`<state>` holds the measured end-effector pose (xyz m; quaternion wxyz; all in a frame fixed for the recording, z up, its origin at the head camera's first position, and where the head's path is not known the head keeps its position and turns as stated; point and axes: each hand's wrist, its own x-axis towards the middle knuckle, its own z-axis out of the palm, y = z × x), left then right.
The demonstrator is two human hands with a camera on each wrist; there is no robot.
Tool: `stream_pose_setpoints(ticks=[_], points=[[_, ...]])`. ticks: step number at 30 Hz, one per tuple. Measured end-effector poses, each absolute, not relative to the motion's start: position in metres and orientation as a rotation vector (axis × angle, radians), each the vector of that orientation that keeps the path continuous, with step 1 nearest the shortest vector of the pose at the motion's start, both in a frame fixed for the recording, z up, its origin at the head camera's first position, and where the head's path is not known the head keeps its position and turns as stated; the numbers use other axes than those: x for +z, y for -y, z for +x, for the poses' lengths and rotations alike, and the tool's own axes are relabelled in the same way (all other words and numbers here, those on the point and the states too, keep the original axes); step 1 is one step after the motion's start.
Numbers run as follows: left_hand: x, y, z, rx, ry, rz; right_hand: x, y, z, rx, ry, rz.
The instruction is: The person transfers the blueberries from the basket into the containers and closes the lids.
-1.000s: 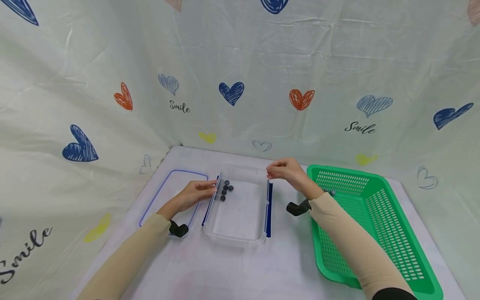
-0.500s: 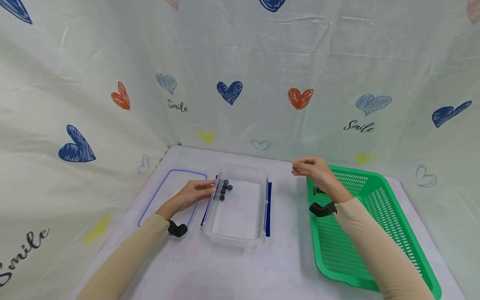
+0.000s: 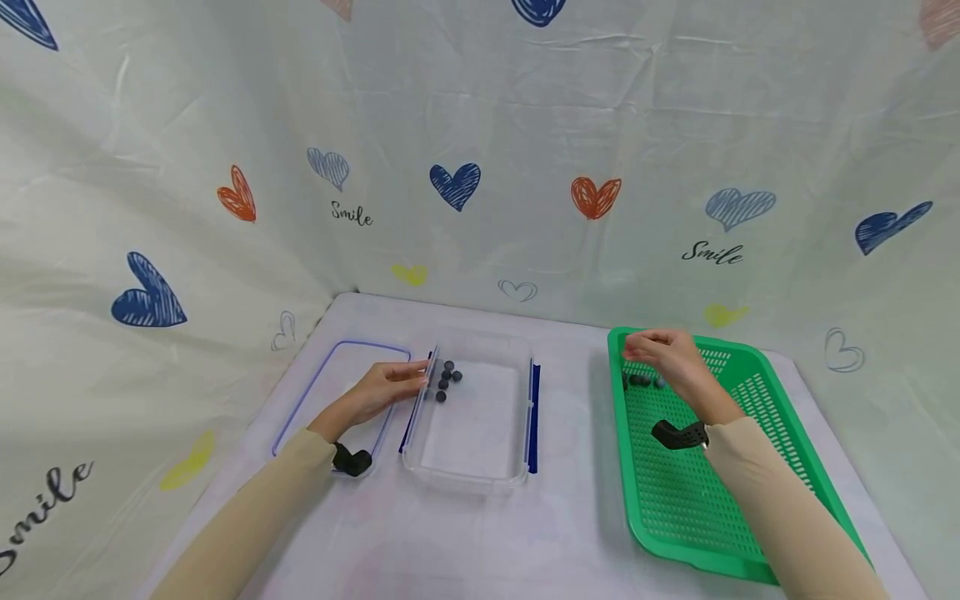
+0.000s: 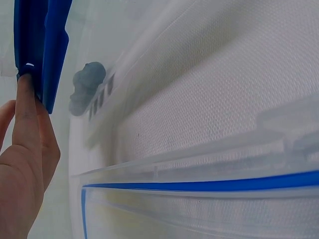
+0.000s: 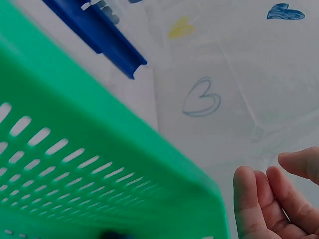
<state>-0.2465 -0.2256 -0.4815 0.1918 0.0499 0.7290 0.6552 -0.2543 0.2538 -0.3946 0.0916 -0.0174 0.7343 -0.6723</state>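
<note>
A clear plastic box (image 3: 476, 433) with blue side latches stands open on the table. Several small dark round balls (image 3: 443, 384) lie inside it near its left wall. My left hand (image 3: 372, 395) is at that wall, its straight fingers touching the blue latch (image 4: 42, 47). Over the far left corner of the green basket (image 3: 632, 467) hovers my right hand (image 3: 675, 362). Its thumb and fingers (image 5: 249, 204) are loosely bent and apart, and nothing shows between them. Below this hand, several more dark balls (image 3: 639, 380) lie in the basket, partly hidden by it.
A clear lid with a blue rim (image 3: 371, 342) lies flat left of the box, partly under my left forearm. The white table (image 3: 570, 517) meets a hanging sheet (image 3: 517, 108) printed with hearts along its back and left sides.
My right hand has moved right, from the box's far right corner to above the green basket. My left hand has stayed at the box's left wall.
</note>
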Motion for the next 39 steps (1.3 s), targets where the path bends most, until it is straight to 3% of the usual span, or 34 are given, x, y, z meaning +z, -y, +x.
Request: stream_pose_setpoints(ticks=[39], points=[[-0.480,0.224,-0.244,1.878,-2.015,0.108,-0.471,-0.271,-0.245,-1.736,-2.515,0.109]])
